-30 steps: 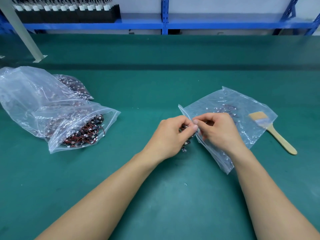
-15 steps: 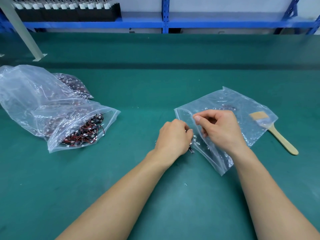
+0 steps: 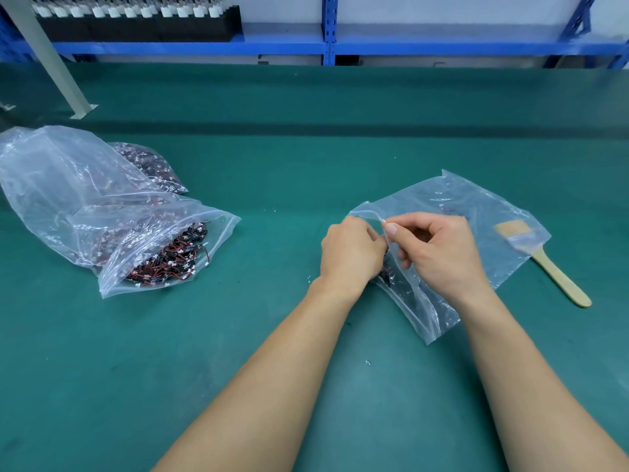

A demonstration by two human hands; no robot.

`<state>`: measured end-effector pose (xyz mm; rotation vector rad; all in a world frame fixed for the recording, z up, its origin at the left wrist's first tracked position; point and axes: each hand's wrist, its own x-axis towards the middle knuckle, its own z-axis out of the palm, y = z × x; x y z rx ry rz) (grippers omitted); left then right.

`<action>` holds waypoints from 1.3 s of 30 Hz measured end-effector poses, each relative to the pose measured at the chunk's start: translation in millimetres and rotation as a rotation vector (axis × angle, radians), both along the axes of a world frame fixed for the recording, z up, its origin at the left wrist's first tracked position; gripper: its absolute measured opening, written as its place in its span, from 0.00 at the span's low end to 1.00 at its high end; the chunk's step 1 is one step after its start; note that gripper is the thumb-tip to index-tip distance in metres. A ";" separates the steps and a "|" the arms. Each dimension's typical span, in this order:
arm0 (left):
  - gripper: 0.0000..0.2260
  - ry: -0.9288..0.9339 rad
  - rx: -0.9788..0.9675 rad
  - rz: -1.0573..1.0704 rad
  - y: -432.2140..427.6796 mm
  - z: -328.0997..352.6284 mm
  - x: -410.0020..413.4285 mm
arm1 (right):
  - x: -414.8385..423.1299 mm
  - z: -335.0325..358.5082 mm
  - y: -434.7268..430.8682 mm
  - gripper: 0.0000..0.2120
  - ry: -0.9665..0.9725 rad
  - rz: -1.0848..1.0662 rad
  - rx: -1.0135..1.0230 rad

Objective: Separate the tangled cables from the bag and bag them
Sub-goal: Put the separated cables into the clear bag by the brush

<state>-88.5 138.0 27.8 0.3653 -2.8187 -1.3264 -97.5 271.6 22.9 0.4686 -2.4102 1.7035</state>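
Observation:
A small clear zip bag (image 3: 476, 212) lies flat on the green table (image 3: 306, 165), right of centre. My right hand (image 3: 439, 253) pinches the upper lip of its open left edge and lifts it. My left hand (image 3: 352, 255) is curled at the mouth, holding a small bunch of black and red cables (image 3: 386, 275) that pokes out below its fingers. Far left, a large clear bag (image 3: 68, 199) holds a smaller open bag with a tangled heap of red and black cables (image 3: 170, 257).
A wooden-handled brush (image 3: 551, 270) lies right of the small bag, its bristles under the bag's corner. A grey post foot (image 3: 83, 110) stands at the back left. Blue shelving (image 3: 326, 46) runs along the far edge.
My right hand has raised the bag's lip higher and wider. My left hand has moved right, into the bag's mouth, with the cables.

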 end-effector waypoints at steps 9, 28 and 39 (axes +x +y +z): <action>0.19 -0.032 0.759 -0.132 -5.7 -14.8 13.0 | -3.2 -2.4 2.1 0.07 0.011 -0.028 -0.002; 0.05 0.635 -0.387 -0.392 -29.5 -14.3 28.2 | -7.0 -6.6 4.2 0.06 0.013 -0.092 0.077; 0.09 0.573 -0.603 -0.705 -18.4 -29.2 26.7 | -6.6 -6.2 1.9 0.04 0.033 -0.119 0.089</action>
